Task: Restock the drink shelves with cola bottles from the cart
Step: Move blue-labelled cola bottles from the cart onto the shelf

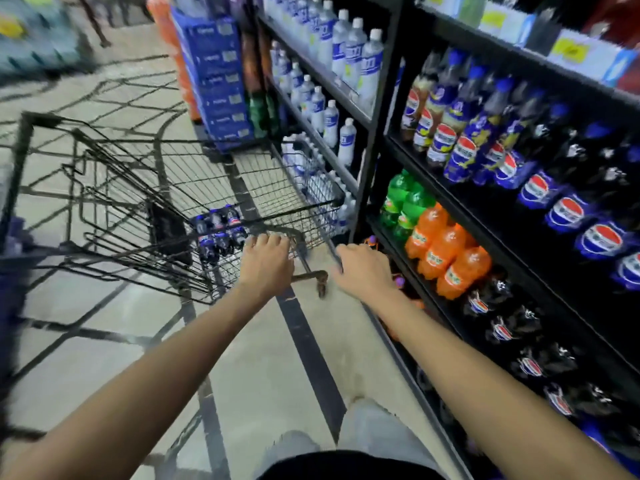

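A black wire shopping cart point(277, 188) is seen standing on a pale tiled floor point(263, 358) crossed by dark lines, just beside a tall black metal shelf rack point(375, 133). The cart's rust-brown handle bar point(308, 276) is gripped by both hands. The left hand point(266, 259) is laid over the bar's left part with the fingers curled down over it. The right hand point(360, 268) is closed round the bar's right end, though its fingertips are blurred.

A small cluster of dark cola bottles with blue labels point(220, 230) is held in the near corner of the cart's basket, just ahead of the left hand. They are stood upright and packed close together.

On the rack's middle shelf, rows of shelved cola bottles point(540, 192) are ranged, their red, white and blue labels turned outward. On the shelf below, green soda bottles point(401, 199) are set next to orange soda bottles point(446, 258), and further dark bottles point(502, 327) are lined up nearer the viewer. Clear water bottles with white caps point(356, 53) are stocked on the far bay. A stack of blue cartons point(221, 84) is piled beyond the cart.
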The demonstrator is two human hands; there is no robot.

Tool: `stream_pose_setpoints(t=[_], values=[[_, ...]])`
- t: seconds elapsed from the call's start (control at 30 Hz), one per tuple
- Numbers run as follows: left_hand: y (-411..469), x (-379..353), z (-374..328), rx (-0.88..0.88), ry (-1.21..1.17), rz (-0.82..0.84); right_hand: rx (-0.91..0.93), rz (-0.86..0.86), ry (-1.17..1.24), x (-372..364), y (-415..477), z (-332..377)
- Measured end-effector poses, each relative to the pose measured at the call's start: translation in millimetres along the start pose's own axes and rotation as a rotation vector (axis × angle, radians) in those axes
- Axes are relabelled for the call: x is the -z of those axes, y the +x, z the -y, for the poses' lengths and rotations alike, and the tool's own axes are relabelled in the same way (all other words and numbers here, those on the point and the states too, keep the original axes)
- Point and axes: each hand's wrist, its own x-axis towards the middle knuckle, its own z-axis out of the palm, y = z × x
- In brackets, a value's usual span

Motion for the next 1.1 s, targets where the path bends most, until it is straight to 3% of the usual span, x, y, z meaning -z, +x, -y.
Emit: stream_pose_setpoints(t=[0.27,0.73,1.1], values=[[32,-18,84,0.193,-0.006,0.061,0.207,0.057,0.025,-25,108,56],[177,-61,165,0.442,-0.116,0.177,0.481,0.295,-0.001,-75,321,107],[248,-140,249,0.449,-0.194,0.441,0.469,0.512,-0.003,-152,429,143]])
